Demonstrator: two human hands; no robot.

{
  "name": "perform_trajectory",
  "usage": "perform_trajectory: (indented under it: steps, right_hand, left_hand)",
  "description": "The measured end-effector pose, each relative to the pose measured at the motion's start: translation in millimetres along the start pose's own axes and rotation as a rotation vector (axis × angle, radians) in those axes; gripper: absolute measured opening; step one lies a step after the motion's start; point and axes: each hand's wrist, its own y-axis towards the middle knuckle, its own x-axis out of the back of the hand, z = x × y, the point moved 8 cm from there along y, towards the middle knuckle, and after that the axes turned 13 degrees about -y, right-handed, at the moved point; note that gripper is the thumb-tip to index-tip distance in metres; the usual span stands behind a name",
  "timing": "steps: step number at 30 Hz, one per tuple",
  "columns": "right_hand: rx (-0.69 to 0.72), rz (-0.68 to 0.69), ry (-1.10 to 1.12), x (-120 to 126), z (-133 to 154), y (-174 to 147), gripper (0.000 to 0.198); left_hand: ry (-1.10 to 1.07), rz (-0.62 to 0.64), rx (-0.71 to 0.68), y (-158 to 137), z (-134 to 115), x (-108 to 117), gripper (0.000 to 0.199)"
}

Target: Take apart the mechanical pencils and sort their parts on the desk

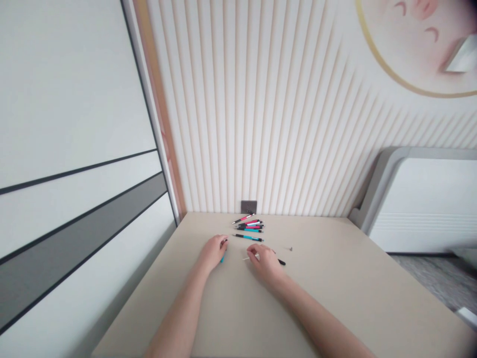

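Note:
My left hand (213, 252) is closed around a blue pen barrel (222, 258), whose lower end shows below the fingers. My right hand (266, 262) is closed, thumb against fingertips, on a thin pale pen refill (246, 258) that sticks out to the left. Just right of that hand lies a black pen part (282, 262), partly hidden behind the fingers. A tiny metallic piece (291, 248) rests farther right on the table. Beyond both hands a blue and black pen (248, 237) lies crosswise.
Several red, blue and black pens (250, 225) lie in a loose group at the back of the beige table (320, 288). Behind them rises a ribbed wall with a dark socket (249, 206). A white cabinet (74, 209) borders the left; a grey-white headboard (421, 199) stands right.

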Motion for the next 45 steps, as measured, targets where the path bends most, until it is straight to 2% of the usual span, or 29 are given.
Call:
perform_trajectory:
  steps: [6, 12, 24, 29, 45]
  right_hand:
    - [0.008, 0.014, -0.02, -28.5, 34.9, 33.8, 0.016]
    - [-0.003, 0.041, -0.059, -52.2, 39.1, 37.1, 0.016]
    - [-0.044, 0.039, -0.09, -49.2, 34.1, 36.2, 0.011]
    - [-0.047, 0.042, -0.097, -50.0, 33.8, 36.3, 0.012]
    - [-0.059, 0.06, -0.138, -46.4, 34.0, 34.3, 0.014]
  left_hand:
    - [0.036, -0.025, -0.006, 1.3, 7.2, 2.0, 0.017]
    - [0.064, -0.05, -0.016, 1.1, 12.9, 2.2, 0.014]
    - [0.077, -0.068, 0.036, 5.2, 23.3, -1.2, 0.024]
    - [0.073, -0.056, 0.044, 5.6, 24.0, -1.6, 0.019]
    - [0.067, -0.018, 0.023, 5.3, 18.2, -1.9, 0.019]
